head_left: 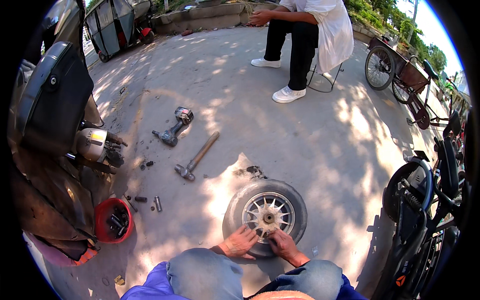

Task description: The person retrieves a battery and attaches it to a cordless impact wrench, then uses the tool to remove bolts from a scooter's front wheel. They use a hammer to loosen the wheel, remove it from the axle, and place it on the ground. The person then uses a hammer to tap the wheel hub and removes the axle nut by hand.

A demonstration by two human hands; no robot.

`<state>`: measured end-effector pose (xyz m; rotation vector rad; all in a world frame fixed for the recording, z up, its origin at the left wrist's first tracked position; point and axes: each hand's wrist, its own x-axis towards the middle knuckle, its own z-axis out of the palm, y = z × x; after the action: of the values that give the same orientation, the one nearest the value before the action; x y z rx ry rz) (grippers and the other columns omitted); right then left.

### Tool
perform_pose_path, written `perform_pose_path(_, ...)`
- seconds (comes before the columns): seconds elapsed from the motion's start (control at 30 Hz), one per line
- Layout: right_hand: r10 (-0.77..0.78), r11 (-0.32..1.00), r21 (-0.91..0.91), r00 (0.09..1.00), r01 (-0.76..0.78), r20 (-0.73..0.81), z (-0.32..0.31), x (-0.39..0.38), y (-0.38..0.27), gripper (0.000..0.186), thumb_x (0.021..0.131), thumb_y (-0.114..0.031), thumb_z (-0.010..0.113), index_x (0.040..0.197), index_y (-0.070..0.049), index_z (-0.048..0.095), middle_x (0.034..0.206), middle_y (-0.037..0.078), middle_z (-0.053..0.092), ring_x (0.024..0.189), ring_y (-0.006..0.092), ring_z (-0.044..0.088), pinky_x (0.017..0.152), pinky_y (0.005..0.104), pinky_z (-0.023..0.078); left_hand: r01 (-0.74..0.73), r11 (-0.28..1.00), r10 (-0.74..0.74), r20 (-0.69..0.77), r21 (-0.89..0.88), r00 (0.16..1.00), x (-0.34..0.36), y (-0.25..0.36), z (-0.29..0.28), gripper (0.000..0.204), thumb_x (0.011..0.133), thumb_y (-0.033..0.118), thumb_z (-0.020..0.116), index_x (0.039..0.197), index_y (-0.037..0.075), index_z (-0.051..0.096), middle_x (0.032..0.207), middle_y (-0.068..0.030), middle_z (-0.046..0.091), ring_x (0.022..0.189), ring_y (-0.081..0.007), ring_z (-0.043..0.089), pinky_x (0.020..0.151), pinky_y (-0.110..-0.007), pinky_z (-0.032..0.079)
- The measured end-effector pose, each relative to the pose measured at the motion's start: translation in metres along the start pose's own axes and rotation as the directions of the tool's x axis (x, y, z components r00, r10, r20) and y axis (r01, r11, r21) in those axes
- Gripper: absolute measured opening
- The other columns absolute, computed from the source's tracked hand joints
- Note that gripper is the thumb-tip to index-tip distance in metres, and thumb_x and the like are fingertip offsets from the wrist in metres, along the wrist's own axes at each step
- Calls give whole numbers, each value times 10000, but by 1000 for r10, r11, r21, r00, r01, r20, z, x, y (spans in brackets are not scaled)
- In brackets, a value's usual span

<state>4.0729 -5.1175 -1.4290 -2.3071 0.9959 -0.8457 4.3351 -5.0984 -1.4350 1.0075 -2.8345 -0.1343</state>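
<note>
A small wheel with a dark tyre (292,195) and a pale spoked rim (250,206) lies flat on the ground in front of my knees. At its centre stands a round metal hub (269,217). My left hand (240,242) rests on the near left side of the rim, fingers stretched over the spokes and thumb apart near the tyre. Close to the hub's near side, my right hand (284,245) has its fingers pinched together at the spokes. Whatever is between those fingertips is too small to make out.
Beyond the wheel lie a hammer (202,152) and a cordless impact wrench (173,127). Sockets (158,203) and a red bowl (131,227) of metal parts sit left, beside a parked vehicle (55,100). A seated person (300,40) faces me. A scooter (425,200) stands right.
</note>
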Motion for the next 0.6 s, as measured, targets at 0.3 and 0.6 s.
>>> perform_pose_path(0.3, 54, 998, 44, 998, -52, -42, 6, 2, 7, 226, 838, -1, 783, 1024, -55, 666, 1028, 116, 712, 969, 333, 715, 843, 412, 594, 92, 988, -104, -95, -123, 990, 5, 14, -22, 828, 832, 689, 743, 1280, 3, 624, 1182, -140, 613, 1132, -311, 591, 1048, -467, 433)
perform_pose_path(0.6, 292, 939, 216, 951, -266, -98, 8, -1, 0, 190, 888, 3, 756, 1047, -41, 664, 997, 140, 723, 907, 320, 739, 804, 384, 593, 142, 926, -221, -196, -351, 955, 8, 2, -12, 642, 870, 528, 788, 1252, 29, 661, 1256, -176, 648, 1184, -353, 628, 1040, -479, 469)
